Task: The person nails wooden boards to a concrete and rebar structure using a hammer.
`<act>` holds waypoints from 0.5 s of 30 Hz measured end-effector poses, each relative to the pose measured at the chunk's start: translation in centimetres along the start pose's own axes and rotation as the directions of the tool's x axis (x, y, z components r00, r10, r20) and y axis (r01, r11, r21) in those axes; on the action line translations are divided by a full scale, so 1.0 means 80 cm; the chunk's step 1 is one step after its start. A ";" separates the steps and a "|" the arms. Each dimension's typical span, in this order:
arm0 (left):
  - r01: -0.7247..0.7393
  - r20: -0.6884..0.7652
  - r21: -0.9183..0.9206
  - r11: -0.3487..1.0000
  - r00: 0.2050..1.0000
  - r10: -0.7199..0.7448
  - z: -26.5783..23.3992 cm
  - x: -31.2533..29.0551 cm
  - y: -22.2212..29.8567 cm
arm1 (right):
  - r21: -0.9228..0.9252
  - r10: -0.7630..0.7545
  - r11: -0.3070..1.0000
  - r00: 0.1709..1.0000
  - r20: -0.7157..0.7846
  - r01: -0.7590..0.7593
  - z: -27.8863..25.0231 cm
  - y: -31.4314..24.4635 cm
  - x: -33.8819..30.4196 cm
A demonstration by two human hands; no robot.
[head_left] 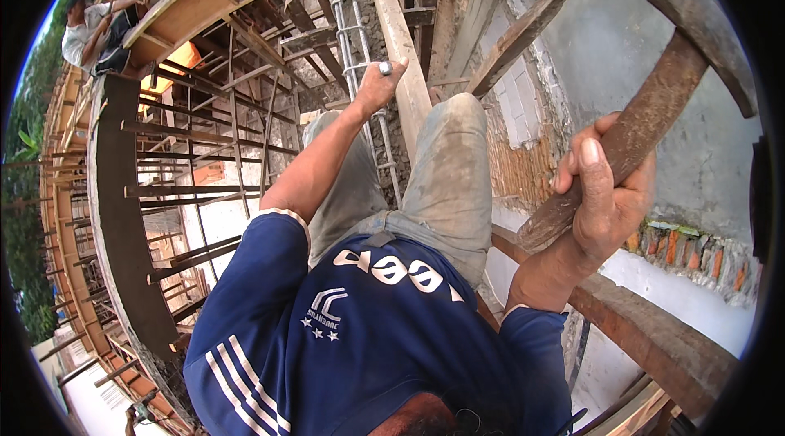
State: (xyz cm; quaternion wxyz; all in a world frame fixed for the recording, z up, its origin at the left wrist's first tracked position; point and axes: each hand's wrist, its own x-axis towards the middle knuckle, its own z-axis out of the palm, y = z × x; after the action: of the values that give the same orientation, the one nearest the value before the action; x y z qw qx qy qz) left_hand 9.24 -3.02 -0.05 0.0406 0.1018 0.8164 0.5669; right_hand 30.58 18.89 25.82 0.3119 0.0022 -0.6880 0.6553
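Observation:
My right hand [609, 191] is raised at the right, its fingers wrapped round the brown wooden handle of a hammer [654, 113]. The worn metal head hangs at the upper right, apart from any surface. My left hand [381, 86], with a silver ring on it, reaches forward between my knees. Its fingers close on the left edge of a long wooden plank [401, 35]; their tips are partly hidden. Just left of the plank runs a cage of steel reinforcing bars [345, 19], with my left wrist over it.
Bamboo and timber props [237, 134] crowd the drop at the left, beside a grey concrete beam [135, 215]. Another person [98, 31] sits at the far left. A slanting timber [523, 35] juts near my right knee; a thick beam [654, 338] lies at the lower right.

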 end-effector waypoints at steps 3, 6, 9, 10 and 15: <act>-0.005 0.010 0.046 0.999 1.000 0.005 0.000 -0.003 0.004 | 0.097 -0.279 0.951 0.951 -0.131 0.292 0.001 -0.032 0.024; -0.052 0.067 0.084 0.995 0.997 0.046 0.000 -0.001 0.000 | 0.259 -0.400 0.875 0.912 -0.093 0.410 0.008 -0.055 0.051; -0.125 0.144 0.115 0.985 0.984 0.108 0.019 0.009 0.000 | 0.221 -0.388 0.880 0.905 -0.174 0.420 0.049 -0.024 0.043; -0.100 0.154 0.148 0.984 0.985 0.077 0.018 0.009 -0.004 | 0.190 -0.373 0.897 0.914 -0.160 0.399 0.065 0.005 0.030; -0.415 0.063 0.036 0.909 0.909 0.413 0.036 0.008 -0.044 | -0.715 0.442 0.698 0.772 0.457 0.023 0.047 0.192 -0.062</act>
State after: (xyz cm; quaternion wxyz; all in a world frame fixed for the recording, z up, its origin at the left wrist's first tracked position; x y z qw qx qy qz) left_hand 8.71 -1.39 -4.34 -0.0611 0.2886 0.7884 0.5397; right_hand 26.61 15.65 10.05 -0.0254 0.0103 -0.9361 0.3506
